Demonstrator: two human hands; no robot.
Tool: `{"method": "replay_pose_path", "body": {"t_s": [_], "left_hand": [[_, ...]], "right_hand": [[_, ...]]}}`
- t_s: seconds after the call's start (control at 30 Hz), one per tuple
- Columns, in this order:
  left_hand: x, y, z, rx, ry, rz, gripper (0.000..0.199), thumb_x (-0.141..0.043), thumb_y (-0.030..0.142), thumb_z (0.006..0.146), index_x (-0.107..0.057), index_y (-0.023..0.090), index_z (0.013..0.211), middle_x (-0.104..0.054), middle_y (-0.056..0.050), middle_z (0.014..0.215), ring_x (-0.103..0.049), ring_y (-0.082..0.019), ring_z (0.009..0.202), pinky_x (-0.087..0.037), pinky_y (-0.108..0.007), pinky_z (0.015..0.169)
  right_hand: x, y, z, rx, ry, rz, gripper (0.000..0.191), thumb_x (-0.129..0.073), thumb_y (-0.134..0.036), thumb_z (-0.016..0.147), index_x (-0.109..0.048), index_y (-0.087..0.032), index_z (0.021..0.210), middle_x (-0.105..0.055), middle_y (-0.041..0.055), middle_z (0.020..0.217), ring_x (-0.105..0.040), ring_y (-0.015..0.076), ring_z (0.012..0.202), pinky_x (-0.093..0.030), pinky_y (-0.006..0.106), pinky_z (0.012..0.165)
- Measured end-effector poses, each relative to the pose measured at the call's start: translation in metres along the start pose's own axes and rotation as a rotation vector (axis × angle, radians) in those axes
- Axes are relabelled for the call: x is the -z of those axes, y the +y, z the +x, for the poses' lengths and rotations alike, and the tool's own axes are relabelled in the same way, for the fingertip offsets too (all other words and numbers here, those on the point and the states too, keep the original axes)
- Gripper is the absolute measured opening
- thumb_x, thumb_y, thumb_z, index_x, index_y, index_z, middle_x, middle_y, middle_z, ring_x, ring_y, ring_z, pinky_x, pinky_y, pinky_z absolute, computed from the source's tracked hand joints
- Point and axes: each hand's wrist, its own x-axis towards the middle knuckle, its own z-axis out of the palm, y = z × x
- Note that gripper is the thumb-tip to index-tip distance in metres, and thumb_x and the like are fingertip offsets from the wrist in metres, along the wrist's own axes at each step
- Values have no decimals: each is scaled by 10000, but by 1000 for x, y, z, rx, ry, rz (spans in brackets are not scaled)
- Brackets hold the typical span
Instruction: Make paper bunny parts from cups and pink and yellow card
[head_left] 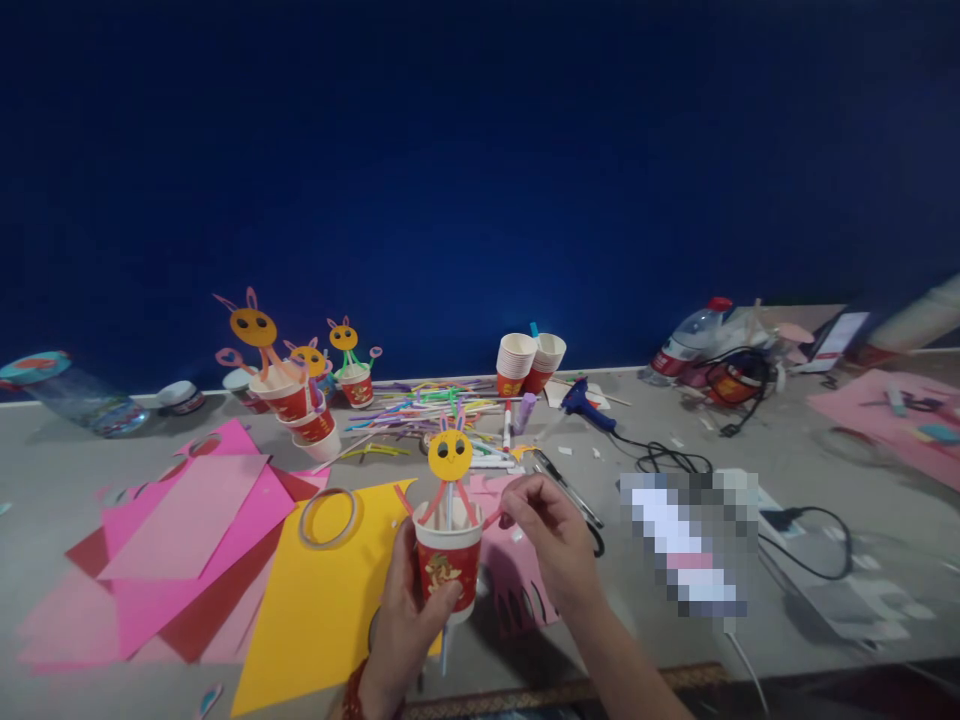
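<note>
- Step in hand, my read: handling a pink arm strip (492, 518) at the rim of the red cup (448, 560); its yellow face (450, 456) stands above the opening, ears up.
- Left hand (405, 625): closed round the cup's side, thumb across the front, opened only as wide as the cup body.
- Right hand (551, 535): thumb and index nearly closed at the strip's outer end. Looks like a light pinch, but fingertips are small and soft here, so contact isn't certain.
- Cup: upright, held up off the grey table (600, 640), between the yellow sheet (322, 590) and the cut pink paper (517, 575). Straw (445, 650) pokes out below.
- Next move calls for, I'd say: steady cup, no squeezing the wall, gentle fingertip force on the strip, straw kept free underneath.
- Glue gun (589, 405): lying behind, well apart from both hands.
</note>
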Motion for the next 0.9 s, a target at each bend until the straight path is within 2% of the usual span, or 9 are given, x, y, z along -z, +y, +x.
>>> {"method": "replay_pose_path", "body": {"t_s": [0.27,0.47,0.63,0.9], "left_hand": [[-1,0,1,23,-37,-33,888,-759,397,724,-331,173,1470,-415,-190,1523,-393,-368,1410,-367,-463,1143],[-1,2,2,-6,-71,0,867,-737,424,743,-318,178,1461,-412,-187,1522,-405,-369,1400,-360,-486,1144],[-1,-2,1,-24,-58,32,885,-730,450,749,-309,173,1477,-414,-185,1523,-417,-356,1397,-406,-448,1117],[0,-6,0,-84,-23,62,828,-737,436,750,-387,176,1454,-501,-177,1461,-508,-342,1327,-494,-405,1030]], "right_hand": [[1,1,0,17,12,17,268,-672,-422,880,-631,-209,722,-579,1,721,-556,155,664,-491,265,625],[4,3,-1,42,22,6,245,-678,-388,883,-628,-202,731,-573,2,727,-550,151,685,-488,251,638],[3,5,-2,24,-13,-17,220,-748,-363,822,-621,-195,757,-581,-5,745,-532,127,634,-466,232,592],[2,13,0,26,-37,49,225,-721,-356,849,-613,-196,733,-578,-13,741,-558,124,639,-480,235,615]]}}
